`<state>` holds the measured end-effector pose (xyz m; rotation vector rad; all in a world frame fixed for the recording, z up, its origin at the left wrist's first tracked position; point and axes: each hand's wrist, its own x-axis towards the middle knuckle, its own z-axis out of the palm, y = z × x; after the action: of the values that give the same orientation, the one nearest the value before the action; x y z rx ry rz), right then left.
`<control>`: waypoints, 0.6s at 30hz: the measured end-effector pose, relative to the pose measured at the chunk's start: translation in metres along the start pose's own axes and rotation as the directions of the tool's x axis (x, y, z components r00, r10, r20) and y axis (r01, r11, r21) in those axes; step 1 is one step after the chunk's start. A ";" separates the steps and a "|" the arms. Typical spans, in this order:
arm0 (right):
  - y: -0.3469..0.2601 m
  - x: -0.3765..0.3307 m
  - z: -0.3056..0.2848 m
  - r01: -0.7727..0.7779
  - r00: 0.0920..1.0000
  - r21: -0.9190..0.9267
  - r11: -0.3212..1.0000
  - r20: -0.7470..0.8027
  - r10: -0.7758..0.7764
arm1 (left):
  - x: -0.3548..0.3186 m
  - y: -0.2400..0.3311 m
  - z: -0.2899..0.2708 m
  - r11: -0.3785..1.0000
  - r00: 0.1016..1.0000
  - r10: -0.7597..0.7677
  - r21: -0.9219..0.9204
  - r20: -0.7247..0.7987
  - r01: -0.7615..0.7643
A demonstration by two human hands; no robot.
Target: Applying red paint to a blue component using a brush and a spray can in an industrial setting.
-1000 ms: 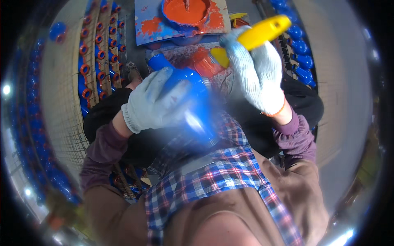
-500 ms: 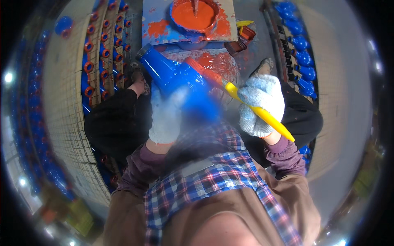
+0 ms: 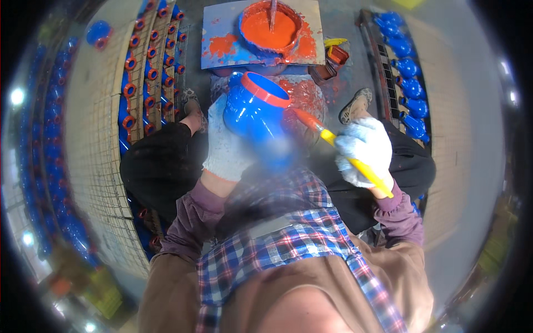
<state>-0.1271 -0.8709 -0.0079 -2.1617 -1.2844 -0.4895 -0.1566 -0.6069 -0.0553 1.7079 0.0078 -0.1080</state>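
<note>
Blue pipe fitting [image 3: 250, 116] was up off everything, held over the lap, and the left hand [image 3: 225, 141] had it: glove clamped on the fitting's left side, though most of the fingers were hidden so I can't describe the grip beyond that. Its long axis ran from a blurry end near the plaid apron [image 3: 272, 238] up and away, with the red-banded mouth [image 3: 259, 94] tipped toward the far side. From the right hand [image 3: 365, 144], the fitting lay to the left and a touch farther off. That glove was closed round a yellow-handled brush [image 3: 328, 137], slanting away and leftward so the red bristles [image 3: 307, 119] ended right at the mouth's right side. Touching or just shy of it? Honestly couldn't tell. So left glove was on the piece, right glove was apart from it, and only the brush spanned the gap. Past that came the board [image 3: 216, 28], its near edge beyond the fitting, which sat roughly opposite the edge's middle. The bowl [image 3: 256, 46] of red paint stood on it, toward the far edge, and a red-stained container [image 3: 336, 54] was just off its near right corner.
</note>
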 end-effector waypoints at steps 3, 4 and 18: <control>0.000 -0.003 0.000 -0.152 0.962 0.183 0.971 -0.196 0.188 | -0.002 0.007 -0.006 0.993 0.999 0.032 0.110 -0.014 -0.030; 0.000 -0.006 0.005 -0.240 0.921 0.261 0.935 -0.245 0.304 | -0.006 -0.002 -0.006 0.827 0.996 -0.087 -0.558 -0.009 0.067; 0.062 0.063 0.035 -0.531 0.807 0.336 0.778 -0.079 0.585 | 0.002 0.029 -0.044 -0.214 0.214 0.712 0.497 0.669 -0.841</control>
<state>-0.0423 -0.8298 -0.0165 -2.0480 -0.5167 -0.2122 -0.1495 -0.5677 -0.0204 2.3102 -1.5937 0.9694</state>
